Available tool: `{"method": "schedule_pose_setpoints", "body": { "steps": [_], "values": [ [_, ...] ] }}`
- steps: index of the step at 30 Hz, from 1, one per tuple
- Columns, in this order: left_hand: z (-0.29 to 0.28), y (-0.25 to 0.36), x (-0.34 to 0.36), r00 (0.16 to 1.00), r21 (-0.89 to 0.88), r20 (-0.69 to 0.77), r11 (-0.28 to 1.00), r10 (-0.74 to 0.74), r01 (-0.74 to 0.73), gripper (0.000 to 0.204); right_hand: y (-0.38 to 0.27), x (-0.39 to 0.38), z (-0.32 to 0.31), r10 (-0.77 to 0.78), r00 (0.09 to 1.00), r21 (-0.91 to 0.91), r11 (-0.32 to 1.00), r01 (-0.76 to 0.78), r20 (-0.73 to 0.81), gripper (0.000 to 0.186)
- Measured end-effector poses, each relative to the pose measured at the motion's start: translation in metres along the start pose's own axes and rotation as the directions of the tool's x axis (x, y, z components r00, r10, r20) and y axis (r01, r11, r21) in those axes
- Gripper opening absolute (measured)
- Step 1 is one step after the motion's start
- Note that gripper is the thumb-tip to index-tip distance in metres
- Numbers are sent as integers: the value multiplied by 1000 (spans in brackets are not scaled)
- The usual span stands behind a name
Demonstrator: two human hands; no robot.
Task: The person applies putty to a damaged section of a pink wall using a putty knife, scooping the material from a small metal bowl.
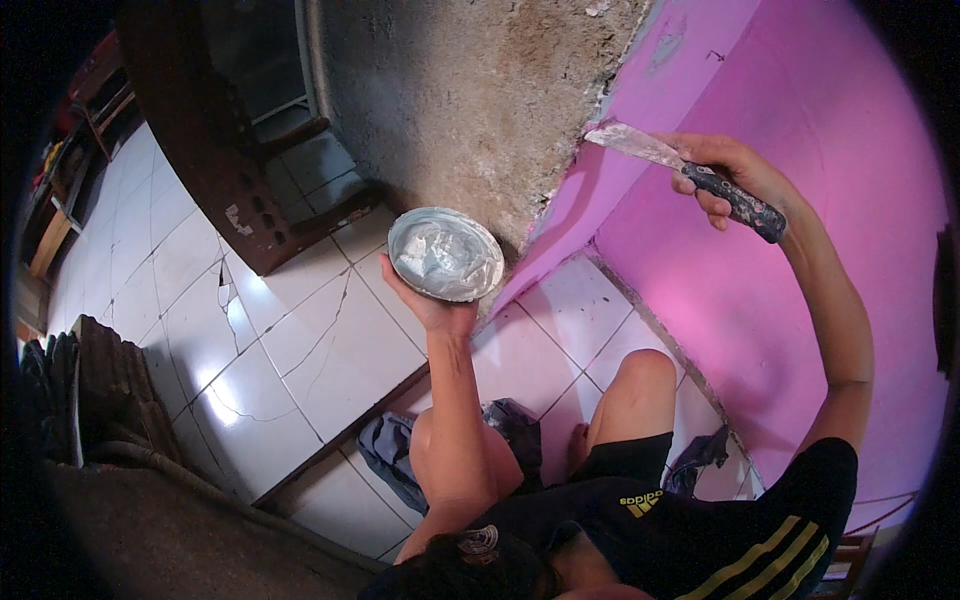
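My left hand (440, 312) holds up a round bowl (400, 262) from below, its fingers mostly hidden under it. Pale grey-white paste (440, 250) is smeared inside the bowl. In my right hand (735, 175) is a putty knife (735, 200) with a dark, paint-spotted handle. Its blade (632, 143) points left, and the tip is at the chipped edge where the pink wall (700, 60) meets bare rough plaster (470, 110). Whether the tip touches the wall I cannot tell.
A dark wooden piece of furniture (190, 130) stands at the upper left on cracked white floor tiles (330, 350). A low step edge (340, 435) crosses the floor. Dark cloth (385, 450) lies by my legs. Stacked corrugated sheets (120, 390) are at the left.
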State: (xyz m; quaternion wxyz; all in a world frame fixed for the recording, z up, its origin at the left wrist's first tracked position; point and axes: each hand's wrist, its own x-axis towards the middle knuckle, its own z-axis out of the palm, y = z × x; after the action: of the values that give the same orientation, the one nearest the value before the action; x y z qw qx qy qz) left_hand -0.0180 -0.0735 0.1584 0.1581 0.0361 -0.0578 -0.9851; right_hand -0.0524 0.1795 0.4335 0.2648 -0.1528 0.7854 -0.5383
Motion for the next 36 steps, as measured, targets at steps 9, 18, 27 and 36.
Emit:
{"method": "schedule_pose_setpoints", "body": {
  "steps": [9,18,27,36],
  "values": [
    [-1,-1,2,1000,-12,-1,1000,-8,8,74,-11,-2,-7,21,1000,182,983,-20,-2,49],
    [0,0,0,1000,-20,-18,1000,-12,12,71,-21,6,-11,-4,998,392,920,-23,67,32],
    [-1,0,1,999,-21,-41,1000,-7,7,72,-34,14,-24,-50,972,504,860,-76,230,27],
    [-5,0,3,999,-38,-44,999,-13,11,73,-35,17,-15,-201,963,715,700,11,182,33]
  ]
}}
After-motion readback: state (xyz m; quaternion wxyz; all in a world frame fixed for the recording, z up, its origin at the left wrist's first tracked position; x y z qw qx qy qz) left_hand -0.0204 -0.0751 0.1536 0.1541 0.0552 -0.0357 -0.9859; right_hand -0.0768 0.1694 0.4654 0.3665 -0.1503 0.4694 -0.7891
